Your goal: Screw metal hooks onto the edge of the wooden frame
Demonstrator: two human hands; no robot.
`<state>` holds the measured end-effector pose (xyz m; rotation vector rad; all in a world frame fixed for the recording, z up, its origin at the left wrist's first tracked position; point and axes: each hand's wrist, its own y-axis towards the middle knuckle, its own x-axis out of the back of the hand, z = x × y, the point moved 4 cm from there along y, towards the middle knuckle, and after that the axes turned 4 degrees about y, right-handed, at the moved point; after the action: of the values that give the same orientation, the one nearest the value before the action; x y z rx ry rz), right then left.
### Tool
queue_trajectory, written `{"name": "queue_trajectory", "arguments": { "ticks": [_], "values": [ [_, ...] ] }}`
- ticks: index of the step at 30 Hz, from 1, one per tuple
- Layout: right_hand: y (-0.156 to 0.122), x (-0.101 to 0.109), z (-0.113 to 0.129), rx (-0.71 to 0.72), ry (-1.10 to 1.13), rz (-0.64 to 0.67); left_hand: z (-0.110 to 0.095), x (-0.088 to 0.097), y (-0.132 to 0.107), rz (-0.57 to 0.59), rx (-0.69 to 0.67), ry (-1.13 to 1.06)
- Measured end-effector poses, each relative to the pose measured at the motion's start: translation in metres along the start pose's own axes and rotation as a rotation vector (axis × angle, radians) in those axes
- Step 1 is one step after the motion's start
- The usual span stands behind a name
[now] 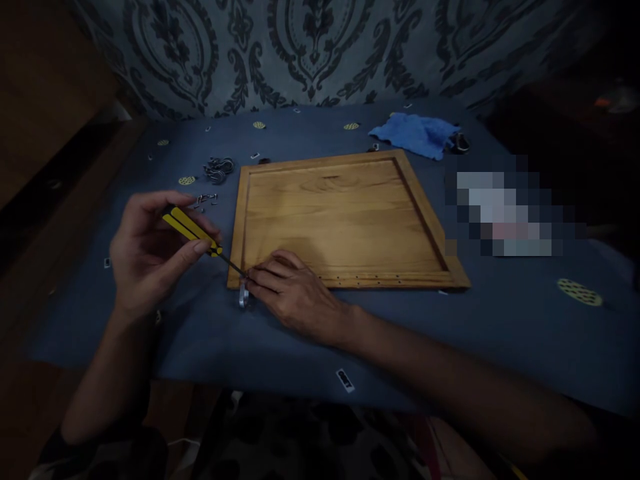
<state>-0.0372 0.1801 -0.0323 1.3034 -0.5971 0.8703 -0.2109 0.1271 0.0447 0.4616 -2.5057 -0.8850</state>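
Note:
My left hand (pixel 150 247) grips a yellow and black screwdriver (pixel 187 227) by its handle, thumb against one end and fingers along the other side. The thin shaft slants down to the near left corner of a framed wooden board (pixel 325 213), which lies flat. At that corner a shiny metal hook (pixel 243 293) hangs over the near edge. Closed fingers of my right hand (pixel 295 293) press there, beside the shaft's tip and the hook's top. My fingertips hide the screw point. A row of small dark holes (pixel 357 277) runs along the board's near rail.
Behind my left hand lie a pile of metal hooks (pixel 219 169) and several small screws (pixel 206 199). A blue cloth (pixel 415 133) sits beyond the board's far right corner. A pixelated item (pixel 505 207) is to the right. Dark blue tablecloth (pixel 280 353) covers the table.

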Motion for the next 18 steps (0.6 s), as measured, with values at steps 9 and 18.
{"name": "queue_trajectory", "arguments": {
  "ticks": [9,18],
  "values": [
    [0.0007,-0.0012,0.0000,0.002,-0.019,0.003,-0.0011,-0.0016,-0.0010,0.039,-0.012,-0.005],
    [0.0014,-0.0024,-0.0008,-0.013,0.008,0.008,-0.0057,0.0000,-0.0009,-0.055,-0.006,-0.030]
  ]
}}
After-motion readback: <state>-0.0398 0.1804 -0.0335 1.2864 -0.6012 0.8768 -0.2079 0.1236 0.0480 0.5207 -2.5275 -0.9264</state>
